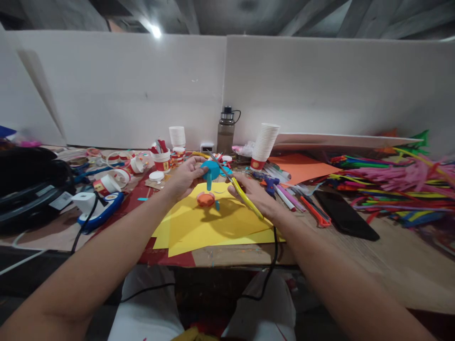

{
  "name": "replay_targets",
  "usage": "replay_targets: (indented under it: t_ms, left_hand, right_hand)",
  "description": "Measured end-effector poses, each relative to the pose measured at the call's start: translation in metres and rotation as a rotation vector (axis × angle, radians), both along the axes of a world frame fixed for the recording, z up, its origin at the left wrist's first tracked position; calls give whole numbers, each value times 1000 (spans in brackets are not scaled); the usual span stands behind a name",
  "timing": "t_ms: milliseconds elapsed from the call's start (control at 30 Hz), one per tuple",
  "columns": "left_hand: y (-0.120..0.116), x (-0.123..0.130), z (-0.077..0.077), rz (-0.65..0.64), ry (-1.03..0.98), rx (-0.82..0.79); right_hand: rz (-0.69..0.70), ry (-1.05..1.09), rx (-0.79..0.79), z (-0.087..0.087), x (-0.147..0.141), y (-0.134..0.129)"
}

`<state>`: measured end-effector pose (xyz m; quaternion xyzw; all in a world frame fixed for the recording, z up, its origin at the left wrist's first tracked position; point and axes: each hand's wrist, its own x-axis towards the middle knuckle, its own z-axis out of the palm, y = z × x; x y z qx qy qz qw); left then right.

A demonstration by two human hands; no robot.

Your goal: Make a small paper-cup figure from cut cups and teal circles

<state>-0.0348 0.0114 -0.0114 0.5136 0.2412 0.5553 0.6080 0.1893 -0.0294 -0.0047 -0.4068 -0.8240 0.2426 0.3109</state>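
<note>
My left hand (187,174) pinches a rounded piece of blue paper (211,169) by its left edge. A narrow blue strip (209,183) hangs below that piece. In my right hand (254,192) is a pair of scissors (246,198) with yellow handles; the blades reach up and left beside the blue paper. I cannot tell whether they touch it. Under both hands lie sheets of yellow paper (192,232). On them sit a small round orange-red piece (205,200) with a pale rim and a small blue scrap (217,205).
Paper cup stacks (265,144) and a water bottle (225,130) stand at the back. Rightward are a glue gun (268,182), markers (285,198), a box cutter (315,212), a black phone (345,215) and pipe cleaners (398,177). A blue-edged power strip (101,213) lies left; a black cable (275,251) crosses the front edge.
</note>
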Motion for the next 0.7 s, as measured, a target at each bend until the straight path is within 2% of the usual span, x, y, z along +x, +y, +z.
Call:
replay_targets:
  t_ms: [700]
  left_hand:
    - [2, -1, -3, -15, 25, 2]
  right_hand:
    - [-11, 34, -20, 0, 1, 0]
